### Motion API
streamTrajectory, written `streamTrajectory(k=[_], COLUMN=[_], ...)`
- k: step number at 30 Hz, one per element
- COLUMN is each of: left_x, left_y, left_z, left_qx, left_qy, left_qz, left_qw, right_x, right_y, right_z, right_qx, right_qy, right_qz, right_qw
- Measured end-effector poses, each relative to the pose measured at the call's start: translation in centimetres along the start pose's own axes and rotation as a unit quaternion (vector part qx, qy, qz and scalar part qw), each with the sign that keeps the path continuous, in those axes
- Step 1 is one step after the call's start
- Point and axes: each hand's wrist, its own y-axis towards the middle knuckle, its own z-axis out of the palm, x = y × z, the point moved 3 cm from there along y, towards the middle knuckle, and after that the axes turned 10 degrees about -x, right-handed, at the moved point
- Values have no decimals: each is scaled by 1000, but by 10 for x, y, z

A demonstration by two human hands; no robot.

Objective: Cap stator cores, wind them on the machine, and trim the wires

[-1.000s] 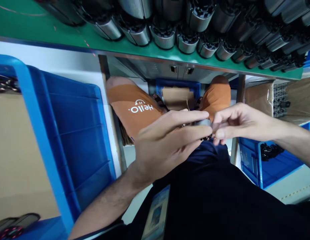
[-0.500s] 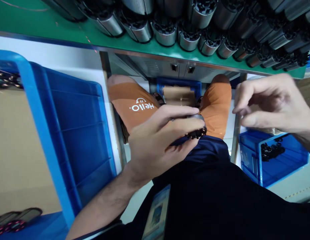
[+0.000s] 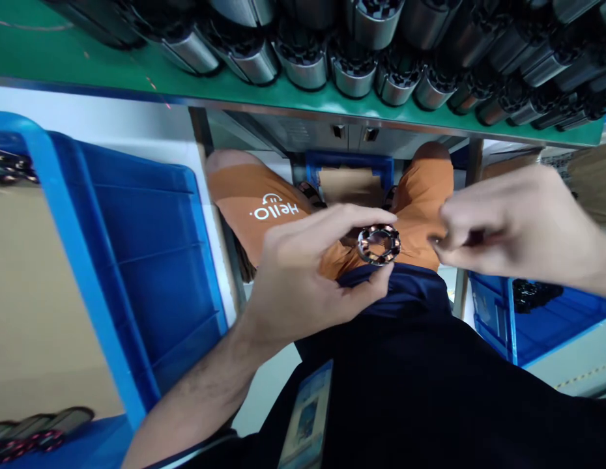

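Head view: pinching a copper-wound ring (image 3: 365,247) in the left hand (image 3: 303,280) above the orange shorts (image 3: 420,218), with the right hand (image 3: 522,225) curled nearby (too blurred to tell on what). Could well drop it through any loosening of that fingertip grip!

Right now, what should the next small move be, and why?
I'd probably bring the right grip toward the copper-wound part: the left grip holds it with its ring-shaped end facing the camera, while the right grip, blurred, sits apart.

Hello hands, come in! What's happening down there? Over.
Left hand gripping copper-wound part by its sides. Right hand apart, blurred, contents unclear. Nothing covering the part's open end.
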Motion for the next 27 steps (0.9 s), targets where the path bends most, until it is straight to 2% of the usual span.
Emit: streamTrajectory(k=[1, 3, 6, 8, 9, 10, 11, 13, 15, 16, 17, 19, 22, 24, 25, 26, 27], left_x=[0, 0, -3, -8, -10, -12, -13, -12, -10, -8, -8, -7, -5, -6, -8, -10, -12], left_y=[0, -1, -5, -7, -8, -7, -6, -3, -5, -7, -9, -15, -20, -21, -21, -21, -21], left_z=[-1, -3, -4, -3, -2, -2, -2, 0, 2, 3, 2, 0, -2, -1, -1, -1, -1], left_qx=[-27, -80, -92, -69, -55, -48, -37, -11, 9, 8, -6, -58, -110, -116, -116, -109, -97], left_qy=[4, 21, 81, 124, 139, 145, 147, 127, 91, 79, 73, 84, 115, 143, 159, 173, 181], left_qz=[31, 111, 219, 287, 304, 303, 272, 156, 56, 37, 47, 110, 215, 269, 284, 282, 260], left_qw=[999, 990, 968, 947, 941, 941, 950, 980, 994, 996, 996, 989, 964, 945, 938, 937, 944], right_x=[-4, -17, -32, -32, -29, -25, -19, -6, 2, 2, -1, -12, -27, -29, -27, -24, -19], right_y=[-1, -1, -1, -1, -1, 1, 3, 3, 1, 0, 0, 0, -1, -2, -1, -1, -2], right_z=[-5, -8, 10, 27, 32, 34, 33, 24, 11, 6, 2, 1, 19, 35, 40, 42, 41], right_qx=[14, 56, 191, 263, 263, 236, 190, 90, 42, 46, 62, 117, 213, 250, 248, 232, 200], right_qy=[6, 97, 243, 272, 266, 237, 193, 84, 12, 14, 35, 114, 247, 284, 285, 269, 233], right_qz=[7, 80, 227, 269, 257, 219, 164, 48, -17, -15, 9, 92, 241, 282, 279, 254, 205], right_qw=[1000, 990, 924, 886, 891, 917, 949, 991, 999, 999, 997, 982, 914, 882, 883, 899, 929])
